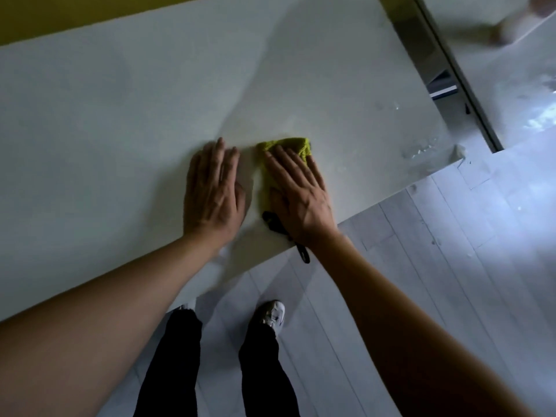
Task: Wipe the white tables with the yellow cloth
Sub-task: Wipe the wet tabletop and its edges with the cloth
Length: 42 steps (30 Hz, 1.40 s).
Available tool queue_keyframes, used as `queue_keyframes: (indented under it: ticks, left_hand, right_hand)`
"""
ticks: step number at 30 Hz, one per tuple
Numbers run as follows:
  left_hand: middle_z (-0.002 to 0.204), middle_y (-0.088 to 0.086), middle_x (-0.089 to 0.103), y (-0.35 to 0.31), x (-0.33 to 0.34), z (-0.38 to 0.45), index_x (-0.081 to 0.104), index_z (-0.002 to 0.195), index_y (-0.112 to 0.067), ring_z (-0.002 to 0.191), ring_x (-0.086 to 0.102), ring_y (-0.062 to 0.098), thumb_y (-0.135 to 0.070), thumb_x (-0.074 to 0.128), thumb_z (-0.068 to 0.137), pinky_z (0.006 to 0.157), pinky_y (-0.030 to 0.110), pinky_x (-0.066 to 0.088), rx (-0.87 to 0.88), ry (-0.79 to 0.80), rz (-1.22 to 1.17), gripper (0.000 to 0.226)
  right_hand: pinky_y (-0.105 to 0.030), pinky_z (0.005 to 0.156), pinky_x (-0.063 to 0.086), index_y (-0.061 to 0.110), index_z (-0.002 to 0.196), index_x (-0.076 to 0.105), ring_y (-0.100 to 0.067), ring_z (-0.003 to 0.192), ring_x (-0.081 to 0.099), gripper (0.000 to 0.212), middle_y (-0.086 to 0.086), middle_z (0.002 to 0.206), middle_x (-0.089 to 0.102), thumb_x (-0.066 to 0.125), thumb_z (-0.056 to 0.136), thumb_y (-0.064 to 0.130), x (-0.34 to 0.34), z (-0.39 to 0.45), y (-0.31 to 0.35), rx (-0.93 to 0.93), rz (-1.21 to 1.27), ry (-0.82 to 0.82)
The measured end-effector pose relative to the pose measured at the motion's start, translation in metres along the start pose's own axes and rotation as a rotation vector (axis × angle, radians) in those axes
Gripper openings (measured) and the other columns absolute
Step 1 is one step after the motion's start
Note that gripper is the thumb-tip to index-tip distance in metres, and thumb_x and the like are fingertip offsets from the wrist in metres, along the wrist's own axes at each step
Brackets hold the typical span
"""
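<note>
The white table (120,109) fills the upper left of the head view. On it, near the front edge, lies a folded yellow cloth (296,147). My right hand (298,194) presses flat on the cloth, fingers spread, covering most of it. A black loop (302,252) hangs from the cloth over the table's edge below my wrist. My left hand (212,191) rests flat on the bare tabletop just left of the cloth, holding nothing. A second white table (511,94) shows at the upper right.
Wet streaks (421,149) glisten near the first table's right corner. A metal frame (445,55) runs between the two tables. Pale plank floor (421,266) lies to the right and below. My legs and a white shoe (272,316) stand under the front edge.
</note>
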<state>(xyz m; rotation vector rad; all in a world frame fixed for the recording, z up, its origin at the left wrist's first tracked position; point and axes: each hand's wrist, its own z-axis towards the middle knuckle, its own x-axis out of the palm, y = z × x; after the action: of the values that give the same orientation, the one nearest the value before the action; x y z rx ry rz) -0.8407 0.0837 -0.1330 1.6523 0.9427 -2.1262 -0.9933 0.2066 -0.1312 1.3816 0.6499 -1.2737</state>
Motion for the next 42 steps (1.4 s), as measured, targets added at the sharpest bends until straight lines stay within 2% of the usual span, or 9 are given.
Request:
queue_keyframes:
  ticks: [11,17,19,22,25,30,34,38,42]
  left_hand:
    - [0.165,0.022,0.034,-0.007,0.013,0.011,0.04,0.156,-0.002,0.152,0.031,0.041,-0.02,0.042,0.099,0.128,0.053,0.018,0.054,-0.1,0.015,0.06]
    - [0.164,0.022,0.036,-0.009,0.013,0.011,0.041,0.155,-0.003,0.152,0.032,0.041,-0.019,0.044,0.098,0.129,0.052,0.018,0.045,-0.117,0.032,0.06]
    - [0.164,0.021,0.036,-0.01,0.013,0.011,0.042,0.155,-0.003,0.151,0.033,0.041,-0.02,0.043,0.098,0.128,0.052,0.019,0.041,-0.115,0.04,0.06]
    - [0.163,0.022,0.038,-0.012,0.012,0.011,0.043,0.154,-0.002,0.151,0.034,0.042,-0.02,0.042,0.098,0.127,0.053,0.021,0.035,-0.122,0.053,0.059]
    - [0.163,0.022,0.038,-0.012,0.011,0.01,0.043,0.154,-0.003,0.151,0.034,0.043,-0.02,0.042,0.098,0.126,0.055,0.024,0.041,-0.109,0.073,0.059]
    - [0.153,0.023,0.046,-0.02,0.01,0.022,0.051,0.142,-0.003,0.141,0.043,0.044,-0.024,0.044,0.091,0.117,0.056,0.032,-0.056,-0.093,0.114,0.056]
    - [0.154,0.024,0.042,-0.034,0.017,0.046,0.048,0.142,-0.004,0.139,0.042,0.045,-0.025,0.041,0.089,0.116,0.056,0.03,-0.134,-0.093,0.096,0.057]
    - [0.164,0.021,0.032,-0.033,0.023,0.058,0.038,0.155,-0.007,0.149,0.031,0.042,-0.025,0.04,0.092,0.124,0.054,0.022,-0.136,-0.091,0.094,0.066]
    - [0.162,0.024,0.034,-0.035,0.027,0.058,0.037,0.154,-0.005,0.149,0.031,0.044,-0.025,0.04,0.094,0.125,0.056,0.021,-0.205,-0.139,0.117,0.064]
  right_hand:
    - [-0.05,0.126,0.011,0.031,0.16,0.022,-0.02,0.155,0.012,0.06,0.001,0.167,0.02,0.038,0.103,0.037,-0.087,-0.007,-0.204,0.521,-0.023,-0.093]
    - [-0.046,0.127,0.007,0.029,0.16,0.021,-0.024,0.155,0.009,0.064,0.0,0.168,0.017,0.035,0.098,0.038,-0.078,-0.001,-0.182,0.644,0.015,-0.112]
    - [-0.046,0.126,0.01,0.027,0.16,0.025,-0.028,0.154,0.013,0.069,-0.002,0.167,0.021,0.034,0.092,0.037,-0.064,-0.007,-0.142,0.583,0.055,-0.099]
    - [-0.049,0.124,0.017,0.015,0.155,0.038,-0.028,0.151,0.026,0.067,-0.009,0.162,0.034,0.045,0.09,0.032,-0.034,-0.02,-0.063,0.269,0.122,-0.055]
    - [-0.047,0.126,0.011,0.018,0.156,0.035,-0.019,0.154,0.017,0.062,-0.003,0.163,0.03,0.051,0.098,0.033,-0.016,-0.033,-0.003,0.01,0.102,0.039]
    - [-0.045,0.127,0.005,0.024,0.159,0.026,-0.014,0.155,0.012,0.063,0.002,0.166,0.022,0.045,0.1,0.035,-0.024,-0.026,-0.055,-0.148,0.02,0.123]
    - [-0.044,0.127,0.008,0.021,0.157,0.032,-0.021,0.153,0.021,0.064,-0.004,0.164,0.03,0.044,0.097,0.037,-0.051,-0.016,-0.151,0.156,0.039,-0.025]
    - [-0.046,0.127,0.006,0.026,0.161,0.018,-0.02,0.155,0.011,0.066,-0.001,0.168,0.018,0.029,0.098,0.044,-0.088,0.006,-0.244,0.509,-0.01,-0.078]
    - [-0.045,0.127,0.003,0.022,0.162,0.011,-0.018,0.156,0.004,0.066,0.0,0.169,0.011,0.029,0.102,0.042,-0.093,0.027,-0.253,0.685,-0.029,-0.139]
